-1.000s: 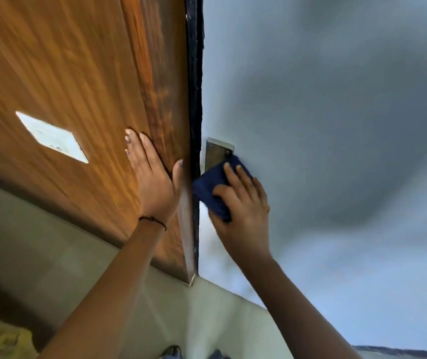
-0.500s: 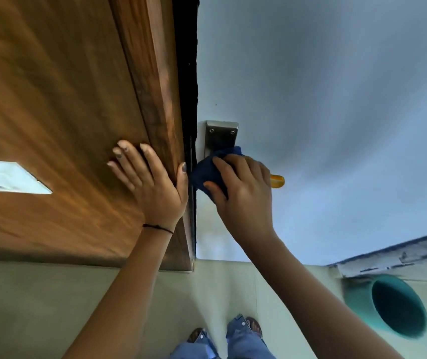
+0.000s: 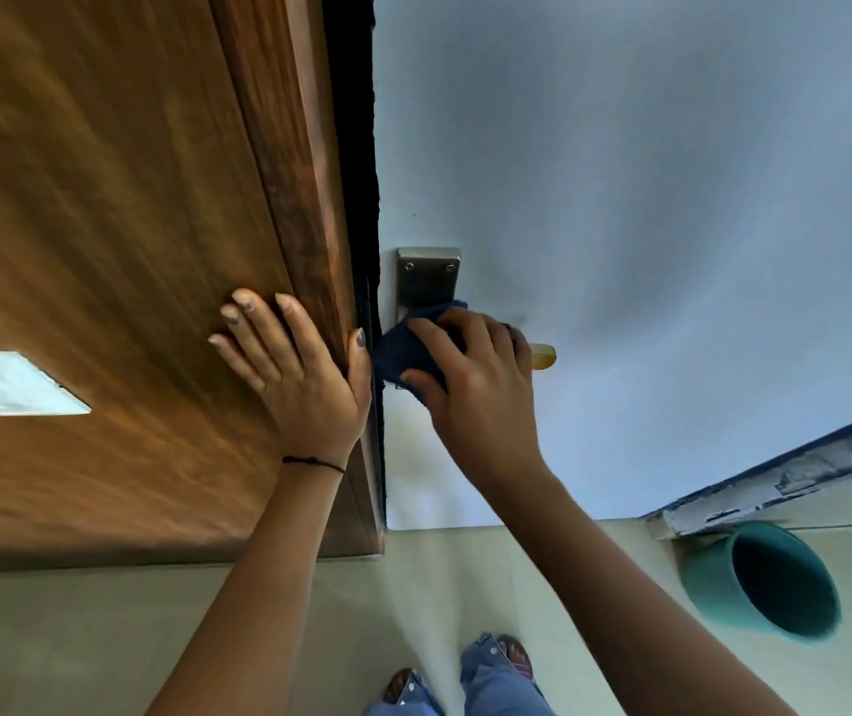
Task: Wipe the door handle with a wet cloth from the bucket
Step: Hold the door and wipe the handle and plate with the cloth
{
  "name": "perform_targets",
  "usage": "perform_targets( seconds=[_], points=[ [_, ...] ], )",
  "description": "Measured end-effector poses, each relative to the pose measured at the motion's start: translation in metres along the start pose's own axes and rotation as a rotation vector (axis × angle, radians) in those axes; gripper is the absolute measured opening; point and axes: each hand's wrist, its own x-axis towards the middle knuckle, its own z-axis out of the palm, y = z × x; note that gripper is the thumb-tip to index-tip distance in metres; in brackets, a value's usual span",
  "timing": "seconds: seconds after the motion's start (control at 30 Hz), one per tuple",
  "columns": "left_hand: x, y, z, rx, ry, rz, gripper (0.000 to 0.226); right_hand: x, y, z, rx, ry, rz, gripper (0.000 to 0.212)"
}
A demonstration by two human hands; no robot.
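Note:
A pale blue door [image 3: 620,173] carries a metal handle plate [image 3: 426,281]. The handle's brass-coloured tip [image 3: 542,356] sticks out to the right from under my right hand [image 3: 481,390]. That hand presses a dark blue cloth [image 3: 403,354] around the handle, just below the plate. My left hand [image 3: 300,369] lies flat with fingers spread on the brown wooden panel [image 3: 103,224], its thumb at the panel's edge beside the cloth. A teal bucket [image 3: 759,581] stands on the floor at the lower right.
A white rectangular plate [image 3: 5,385] is set in the wooden panel at the left. Cream floor tiles [image 3: 103,638] lie below. My feet in sandals and jeans [image 3: 491,674] stand near the bottom edge. A chipped skirting [image 3: 785,483] runs above the bucket.
The view has tilted down, bringing the bucket and my feet further into sight. My right hand with the cloth has shifted along the handle; the left hand stays pressed on the wood.

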Motion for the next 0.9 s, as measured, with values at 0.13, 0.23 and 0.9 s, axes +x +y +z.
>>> perform_targets(
  seconds=[0.13, 0.23, 0.9],
  points=[
    [-0.002, -0.002, 0.001, -0.002, 0.002, 0.012, 0.080, -0.008, 0.039, -0.013, 0.004, -0.006, -0.008, 0.040],
    [-0.003, -0.002, 0.001, 0.015, -0.010, 0.038, 0.080, -0.010, 0.048, -0.017, 0.020, -0.018, 0.036, 0.041],
    [0.001, -0.003, -0.012, -0.021, -0.123, 0.060, 0.072, -0.016, 0.089, -0.026, 0.405, 0.000, 0.205, 0.041]
  ],
)
